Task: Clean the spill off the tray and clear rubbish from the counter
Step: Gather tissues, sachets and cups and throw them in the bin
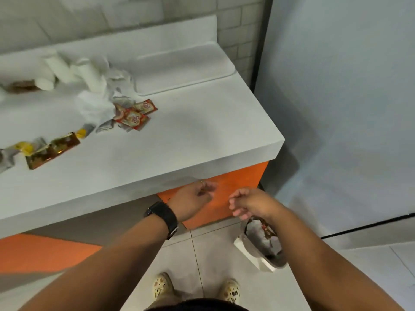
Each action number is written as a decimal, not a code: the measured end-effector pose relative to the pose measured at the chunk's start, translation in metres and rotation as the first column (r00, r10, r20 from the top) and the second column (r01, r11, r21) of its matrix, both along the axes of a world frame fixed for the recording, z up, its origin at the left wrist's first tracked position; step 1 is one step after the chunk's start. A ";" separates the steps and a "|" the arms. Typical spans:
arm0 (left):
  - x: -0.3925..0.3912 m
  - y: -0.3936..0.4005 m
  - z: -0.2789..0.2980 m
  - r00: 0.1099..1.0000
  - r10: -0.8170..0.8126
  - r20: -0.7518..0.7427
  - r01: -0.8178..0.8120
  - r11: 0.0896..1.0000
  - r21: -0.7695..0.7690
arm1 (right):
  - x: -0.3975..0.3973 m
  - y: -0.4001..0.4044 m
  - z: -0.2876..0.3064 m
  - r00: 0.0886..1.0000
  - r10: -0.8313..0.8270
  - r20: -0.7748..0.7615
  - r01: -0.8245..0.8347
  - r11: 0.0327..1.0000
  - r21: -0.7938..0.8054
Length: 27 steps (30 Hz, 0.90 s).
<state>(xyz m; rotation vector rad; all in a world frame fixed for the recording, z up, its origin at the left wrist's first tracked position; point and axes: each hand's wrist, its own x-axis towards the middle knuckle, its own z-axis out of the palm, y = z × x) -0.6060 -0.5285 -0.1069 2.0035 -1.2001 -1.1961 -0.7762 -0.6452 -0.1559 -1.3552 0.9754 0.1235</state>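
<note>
Both hands low, below tabletop [202, 131] front edge, over floor. Left hand [193, 198] fingers loosely curled, blurred; cannot tell whether anything pinched. Right hand [249, 204] loosely curled, apparently empty, directly above small bin [258, 257] already holding wrappers. Remaining rubbish up and left of both hands: red sachets [134, 115], crumpled tissues [98, 104], paper cups [67, 68], brown wrapper [51, 151], strung diagonally toward far left. Left hand nearer litter; likely next reach up-left. White tray [186, 68] at back right of tabletop.
</note>
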 end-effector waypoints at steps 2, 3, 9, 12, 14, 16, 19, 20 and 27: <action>0.014 0.006 0.017 0.999 0.019 -0.027 -0.021 0.998 -0.055 | 0.020 -0.002 0.025 0.996 0.085 0.033 -0.082 0.994 -0.071; 0.025 0.009 0.023 0.998 0.044 -0.043 -0.048 0.995 -0.086 | 0.032 -0.001 0.040 0.992 0.114 0.054 -0.107 0.988 -0.111; 0.086 0.022 0.050 0.973 0.213 -0.090 -0.227 0.952 -0.207 | 0.092 0.004 0.093 0.990 0.097 0.105 -0.055 0.937 -0.346; 0.111 0.031 0.059 0.964 0.253 -0.081 -0.265 0.931 -0.250 | 0.113 0.005 0.091 0.992 0.031 0.121 0.018 0.924 -0.381; 0.117 0.030 0.063 0.950 0.310 -0.044 -0.311 0.916 -0.255 | 0.113 0.006 0.089 0.993 0.006 0.117 0.037 0.931 -0.363; 0.213 0.053 0.078 0.928 0.371 0.018 -0.350 0.889 -0.295 | 0.210 0.019 0.097 0.990 -0.013 0.138 0.062 0.932 -0.357; 0.226 0.046 0.079 0.916 0.378 0.132 -0.325 0.895 -0.306 | 0.221 0.019 0.099 0.981 -0.050 0.185 0.127 0.893 -0.433; 0.231 0.045 0.078 0.910 0.380 0.166 -0.313 0.892 -0.326 | 0.227 0.017 0.096 0.982 -0.047 0.182 0.131 0.867 -0.481; 0.303 0.025 0.070 0.821 0.329 0.466 -0.218 0.936 -0.277 | 0.310 0.023 0.099 0.998 0.064 0.021 -0.022 0.601 -0.799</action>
